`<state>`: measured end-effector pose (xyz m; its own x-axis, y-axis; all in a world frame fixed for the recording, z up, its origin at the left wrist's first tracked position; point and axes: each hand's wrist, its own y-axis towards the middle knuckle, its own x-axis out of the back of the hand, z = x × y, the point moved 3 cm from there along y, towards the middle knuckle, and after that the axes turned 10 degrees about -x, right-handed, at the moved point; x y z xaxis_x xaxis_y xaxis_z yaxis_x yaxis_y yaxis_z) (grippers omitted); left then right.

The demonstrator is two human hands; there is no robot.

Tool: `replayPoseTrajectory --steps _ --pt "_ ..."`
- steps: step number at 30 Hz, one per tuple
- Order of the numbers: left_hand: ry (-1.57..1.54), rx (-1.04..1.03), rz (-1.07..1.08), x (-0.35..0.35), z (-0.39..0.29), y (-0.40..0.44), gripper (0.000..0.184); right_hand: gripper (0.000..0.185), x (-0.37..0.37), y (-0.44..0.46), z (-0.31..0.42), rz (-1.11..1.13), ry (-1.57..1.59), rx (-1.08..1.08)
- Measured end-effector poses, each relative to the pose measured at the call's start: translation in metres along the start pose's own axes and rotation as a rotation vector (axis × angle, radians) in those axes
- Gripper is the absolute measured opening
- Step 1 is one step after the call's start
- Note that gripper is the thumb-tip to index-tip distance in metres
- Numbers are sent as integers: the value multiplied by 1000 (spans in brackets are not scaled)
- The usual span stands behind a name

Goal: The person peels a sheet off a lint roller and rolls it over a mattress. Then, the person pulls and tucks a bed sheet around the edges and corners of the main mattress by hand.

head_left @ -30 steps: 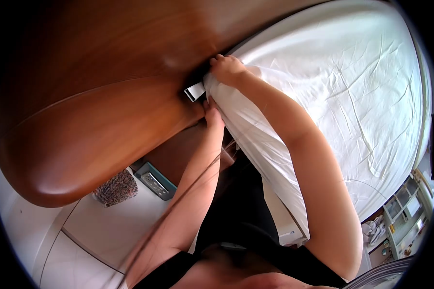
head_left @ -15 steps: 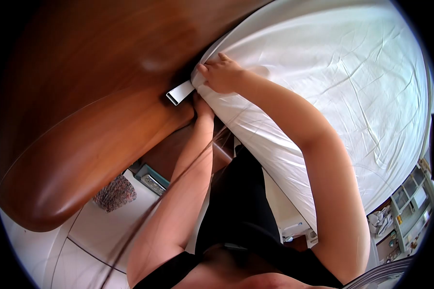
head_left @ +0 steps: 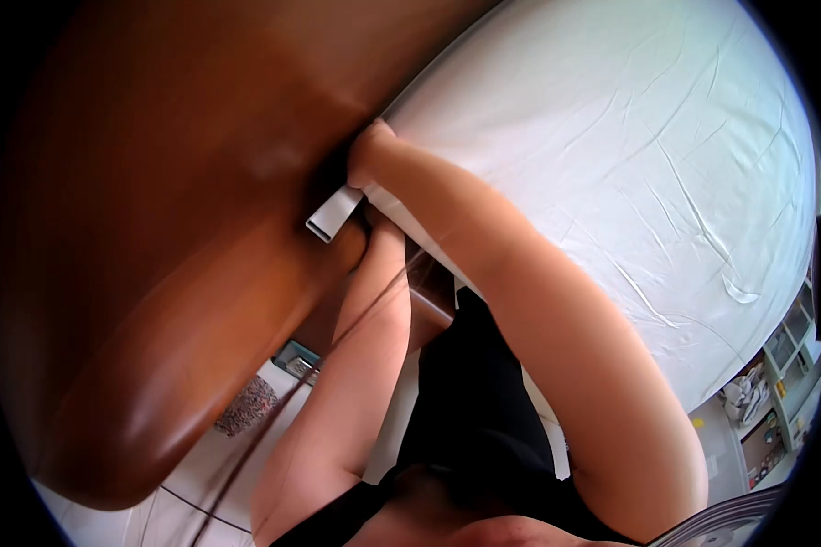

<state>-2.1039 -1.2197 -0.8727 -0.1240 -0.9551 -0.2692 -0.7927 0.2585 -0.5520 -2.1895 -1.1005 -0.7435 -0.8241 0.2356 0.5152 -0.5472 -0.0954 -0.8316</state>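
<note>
A white fitted sheet [head_left: 602, 137] covers a mattress on the right. My right hand [head_left: 371, 153] is pushed into the dark gap between the mattress corner and a brown wooden headboard [head_left: 182, 164]; its fingers are mostly hidden. Just below it, my left hand [head_left: 380, 221] reaches under the corner edge of the sheet, with its fingers out of sight. Between the hands and the headboard, a white rectangular bar [head_left: 334, 215] sticks out from the corner.
A rounded wooden end [head_left: 119, 438] of the headboard juts out at the lower left. Below it, a speckled fuzzy item [head_left: 246, 406] and a teal-edged box [head_left: 296, 358] are near the floor. Shelves [head_left: 789, 365] with various items stand at the far right.
My right hand has moved from the top of the sheet corner down into the gap beside the headboard. The sheet looks smoother near the corner. My left hand stays under the corner.
</note>
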Motion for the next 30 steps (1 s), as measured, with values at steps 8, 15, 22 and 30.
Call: replayPoseTrajectory --steps 8,15,22,30 --pt "17 32 -2 -17 16 1 43 37 -14 60 7 120 39 -36" --pt "30 31 -1 -15 13 1 43 29 -12 -38 -4 -453 120 350" --pt "-8 74 39 -15 17 7 44 48 -151 -283 -126 -1226 934 -245" --pt "-50 133 41 -13 19 4 44 125 -357 -366 -213 -535 1069 -1229"
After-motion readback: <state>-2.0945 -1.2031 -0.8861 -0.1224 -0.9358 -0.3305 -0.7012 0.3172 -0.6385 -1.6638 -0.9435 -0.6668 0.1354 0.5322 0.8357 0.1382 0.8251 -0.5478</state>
